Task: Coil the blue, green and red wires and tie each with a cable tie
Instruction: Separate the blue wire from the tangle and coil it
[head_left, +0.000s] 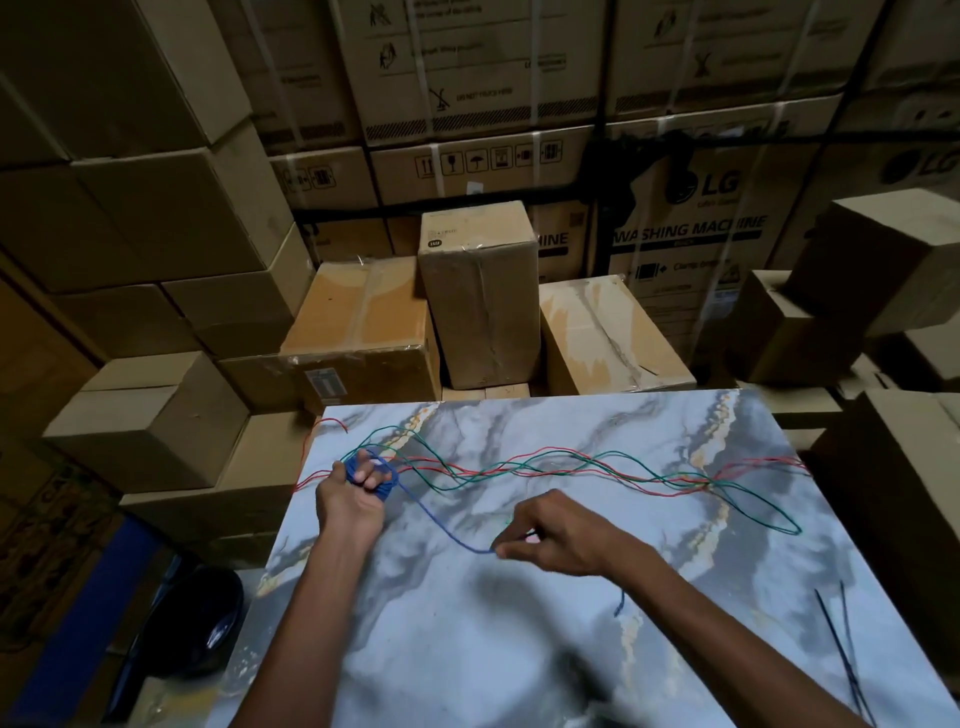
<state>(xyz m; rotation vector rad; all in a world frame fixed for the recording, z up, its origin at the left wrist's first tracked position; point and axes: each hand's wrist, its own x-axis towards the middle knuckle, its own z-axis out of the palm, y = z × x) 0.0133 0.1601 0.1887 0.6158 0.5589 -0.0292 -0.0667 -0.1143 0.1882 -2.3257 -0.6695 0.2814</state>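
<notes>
Blue wire (435, 523) strung between both hands

Marble-patterned tabletop (519, 649): red wire (587, 457), green wire (748, 506) intertwined; dark cable ties (844, 644) near right edge.

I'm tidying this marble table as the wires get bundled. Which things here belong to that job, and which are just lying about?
Part of the job:
blue wire, wound round the left hand, pinched by the right hand
green wire
red wire
cable ties
table

Just lying about:
cardboard boxes
dark rounded object beside the table
</notes>
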